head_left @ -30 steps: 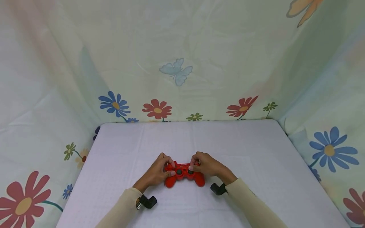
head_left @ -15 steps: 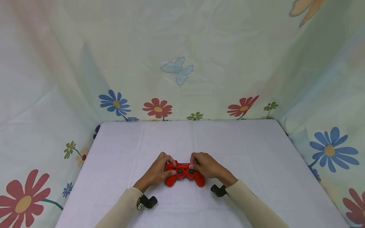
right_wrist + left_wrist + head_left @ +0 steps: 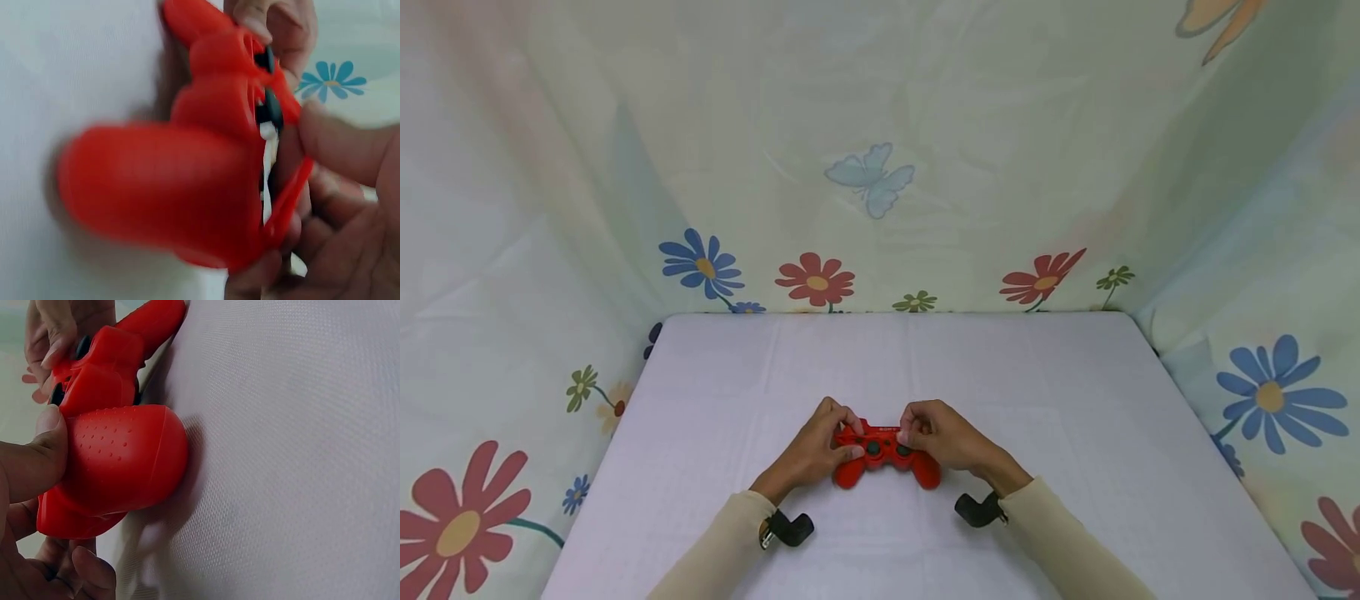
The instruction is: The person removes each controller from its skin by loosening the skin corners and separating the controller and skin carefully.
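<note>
A game controller [image 3: 888,450] in a soft red silicone cover [image 3: 119,456] lies on the table in front of me, its two dark thumbsticks facing up. My left hand [image 3: 820,446] holds its left side, thumb on top and fingers around the far edge. On the other side, my right hand [image 3: 946,435] pinches the cover's rim between thumb and fingers. In the right wrist view that rim [image 3: 289,203] stands away from the controller, and a white strip [image 3: 269,169] shows in the gap. The right-hand buttons are hidden from the head view by my fingers.
A white cloth covers the table [image 3: 737,367]. Around its back and sides hangs a pale curtain [image 3: 970,150] printed with flowers and butterflies. Black wrist cameras [image 3: 792,529] sit below both hands, close to the tabletop.
My right thumb has shifted slightly away from the right thumbstick, which shows more fully. The left hand keeps its hold. The head view has tilted slightly.
</note>
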Demonstrator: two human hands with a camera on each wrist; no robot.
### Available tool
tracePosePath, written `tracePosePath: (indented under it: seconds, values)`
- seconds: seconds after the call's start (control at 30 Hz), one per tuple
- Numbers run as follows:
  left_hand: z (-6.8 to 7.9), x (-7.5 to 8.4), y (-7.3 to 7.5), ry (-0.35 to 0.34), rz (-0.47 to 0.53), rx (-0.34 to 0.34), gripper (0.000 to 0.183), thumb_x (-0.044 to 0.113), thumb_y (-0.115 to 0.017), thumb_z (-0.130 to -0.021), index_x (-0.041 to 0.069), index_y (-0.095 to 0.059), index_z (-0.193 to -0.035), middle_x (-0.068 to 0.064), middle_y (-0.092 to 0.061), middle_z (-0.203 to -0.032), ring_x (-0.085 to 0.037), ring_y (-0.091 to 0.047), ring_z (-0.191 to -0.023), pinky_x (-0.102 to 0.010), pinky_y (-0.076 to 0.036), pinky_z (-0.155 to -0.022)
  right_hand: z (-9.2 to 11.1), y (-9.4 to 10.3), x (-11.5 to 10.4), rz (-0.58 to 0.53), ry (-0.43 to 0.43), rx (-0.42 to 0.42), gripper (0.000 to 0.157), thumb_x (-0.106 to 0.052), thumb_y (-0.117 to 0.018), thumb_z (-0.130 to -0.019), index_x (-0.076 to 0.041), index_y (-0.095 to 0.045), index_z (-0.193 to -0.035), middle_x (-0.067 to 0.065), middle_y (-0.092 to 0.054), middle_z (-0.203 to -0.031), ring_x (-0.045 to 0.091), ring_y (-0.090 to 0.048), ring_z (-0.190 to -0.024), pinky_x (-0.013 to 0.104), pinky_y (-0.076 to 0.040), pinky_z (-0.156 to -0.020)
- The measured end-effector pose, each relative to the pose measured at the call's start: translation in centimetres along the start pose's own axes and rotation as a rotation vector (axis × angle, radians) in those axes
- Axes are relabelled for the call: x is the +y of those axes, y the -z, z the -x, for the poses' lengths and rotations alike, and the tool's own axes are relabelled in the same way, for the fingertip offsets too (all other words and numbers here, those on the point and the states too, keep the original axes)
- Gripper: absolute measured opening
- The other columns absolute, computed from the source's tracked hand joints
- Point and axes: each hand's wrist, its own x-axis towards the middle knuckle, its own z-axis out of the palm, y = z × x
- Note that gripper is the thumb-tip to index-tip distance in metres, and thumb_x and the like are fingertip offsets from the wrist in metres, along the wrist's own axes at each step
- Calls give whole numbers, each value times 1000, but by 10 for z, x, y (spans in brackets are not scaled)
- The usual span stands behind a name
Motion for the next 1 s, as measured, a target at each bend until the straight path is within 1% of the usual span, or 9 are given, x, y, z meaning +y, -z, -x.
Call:
tracePosePath:
  seconds: [0.1, 0.2, 0.3, 0.53, 0.67, 0.73, 0.83, 0.93, 1.0]
  values:
    - [0, 1, 0, -3, 2, -2, 23, 16, -82, -93, 21, -63, -106, -3, -47, -106, -16, -47, -101, -29, -41, -86, 1, 1, 0, 59, 18, -25, 17, -17, -82, -94, -9, -67, -96, 2, -62, -80, 16, -57, -76, 25, -47, -65]
    - [-1, 1, 0, -7, -1, -7, 21, 17, -81, -94, 21, -64, -104, -3, -47, -107, -16, -48, -100, -29, -41, -86, 1, -1, 0, 129, 50, -19, 24, -19, -88, -88, -10, -67, -94, 1, -61, -77, 14, -56, -73, 24, -45, -62]
    - [-2, 1, -1, -7, -8, -8, 19, 17, -81, -94, 21, -64, -102, -3, -48, -109, -16, -49, -101, -30, -41, -87, 2, -3, -1, 160, 64, -1, 24, -16, -89, -87, -10, -67, -90, 1, -58, -75, 15, -54, -72, 25, -43, -61]
    - [-1, 3, -1, -3, -29, 3, 19, 15, -81, -94, 21, -64, -98, -1, -49, -111, -15, -50, -104, -31, -42, -90, 2, -10, -3, 230, 58, 82, 20, -15, -88, -88, -15, -68, -87, 1, -59, -81, 19, -51, -89, 29, -43, -71]
    - [-1, 3, -2, -6, -42, 7, 19, 15, -81, -94, 22, -63, -98, -1, -48, -111, -15, -50, -103, -31, -42, -89, 4, -17, -4, 282, 61, 156, 21, -15, -88, -88, -20, -67, -85, -1, -58, -84, 17, -49, -89, 31, -42, -71]
    - [-1, 3, -3, -13, -55, 15, 19, 15, -81, -94, 22, -63, -97, -1, -48, -110, -14, -50, -102, -30, -42, -87, 6, -21, -3, 362, 105, 207, 23, -17, -88, -87, -24, -66, -86, -5, -58, -84, 15, -48, -87, 29, -42, -69]
    - [0, 3, -4, -28, -68, 28, 21, 14, -82, -93, 22, -62, -94, -1, -48, -109, -14, -51, -101, -29, -43, -85, 10, -29, 0, 548, 226, 303, 26, -21, -90, -85, -26, -65, -89, -11, -58, -84, 10, -45, -83, 24, -42, -66]
    - [0, 4, -4, -47, -80, 42, 24, 13, -83, -91, 23, -62, -93, -1, -48, -107, -14, -52, -102, -28, -43, -86, 13, -36, 3, 721, 358, 398, 30, -21, -92, -83, -23, -63, -92, -10, -58, -87, 9, -43, -82, 20, -41, -65]
    - [0, 4, -5, -59, -84, 49, 24, 13, -83, -90, 22, -61, -92, -1, -48, -107, -14, -52, -103, -29, -44, -88, 14, -39, 4, 773, 405, 437, 32, -18, -92, -83, -20, -62, -94, -8, -58, -87, 9, -43, -83, 20, -40, -65]
